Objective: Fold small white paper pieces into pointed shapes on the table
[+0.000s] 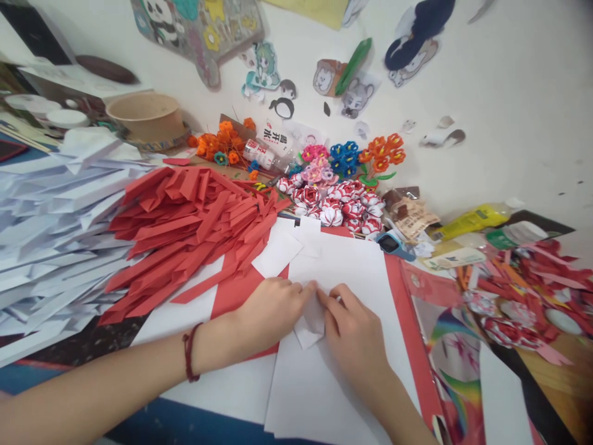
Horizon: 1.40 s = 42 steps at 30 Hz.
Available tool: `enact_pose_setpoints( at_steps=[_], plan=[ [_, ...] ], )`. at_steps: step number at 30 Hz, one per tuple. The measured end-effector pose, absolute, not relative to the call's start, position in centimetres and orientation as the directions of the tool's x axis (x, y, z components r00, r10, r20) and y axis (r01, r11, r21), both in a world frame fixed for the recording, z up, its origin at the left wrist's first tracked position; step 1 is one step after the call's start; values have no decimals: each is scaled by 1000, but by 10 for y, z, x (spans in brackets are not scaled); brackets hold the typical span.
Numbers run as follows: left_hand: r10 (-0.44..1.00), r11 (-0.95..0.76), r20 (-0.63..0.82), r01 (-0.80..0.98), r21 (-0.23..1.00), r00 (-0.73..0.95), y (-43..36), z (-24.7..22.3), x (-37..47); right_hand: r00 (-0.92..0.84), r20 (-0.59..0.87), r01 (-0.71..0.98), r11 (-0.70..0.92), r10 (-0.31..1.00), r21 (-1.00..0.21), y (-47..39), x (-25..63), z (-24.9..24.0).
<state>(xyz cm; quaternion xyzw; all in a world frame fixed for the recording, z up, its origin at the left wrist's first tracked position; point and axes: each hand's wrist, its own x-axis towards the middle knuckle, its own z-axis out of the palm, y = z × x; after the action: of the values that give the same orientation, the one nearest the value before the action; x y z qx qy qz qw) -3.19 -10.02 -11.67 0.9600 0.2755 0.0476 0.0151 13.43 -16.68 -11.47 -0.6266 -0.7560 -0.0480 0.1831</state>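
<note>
A small piece of folded white paper (309, 324) lies between my two hands, over a stack of white sheets (345, 395). My left hand (273, 309) is closed, its fingertips pinching the paper's upper edge. From the other side my right hand (354, 327) grips the same paper, thumb and index finger pressed together near its top. The fingertips of both hands nearly meet. Just beyond them are small loose white paper pieces (278, 248). Red paper (402, 309) shows under the white sheets. A dark red cord bracelet (189, 352) circles my left wrist.
Heaped red folded strips (199, 216) and white folded strips (55, 216) cover the left side. Red-and-white paper flowers (349, 204) sit at the back, near a blue watch (393, 244). A yellow bottle (472, 221) and red scraps (551, 272) lie right. A beige bowl (146, 120) stands back left.
</note>
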Motion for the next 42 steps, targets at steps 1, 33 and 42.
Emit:
enact_pose_setpoints(
  at_steps=[1,33,42],
  plan=[
    [536,-844,78,534,44,841,-100,-116,-32,-150,335,965,212,930,-156,-167,134,-115],
    [473,-855,152,494,-161,868,-114,-121,-35,-211,285,975,222,935,-8,-169,130,-114],
    [474,-867,104,484,-121,875,-110,-111,-34,-192,290,980,201,938,-3,-169,132,-109]
  ],
)
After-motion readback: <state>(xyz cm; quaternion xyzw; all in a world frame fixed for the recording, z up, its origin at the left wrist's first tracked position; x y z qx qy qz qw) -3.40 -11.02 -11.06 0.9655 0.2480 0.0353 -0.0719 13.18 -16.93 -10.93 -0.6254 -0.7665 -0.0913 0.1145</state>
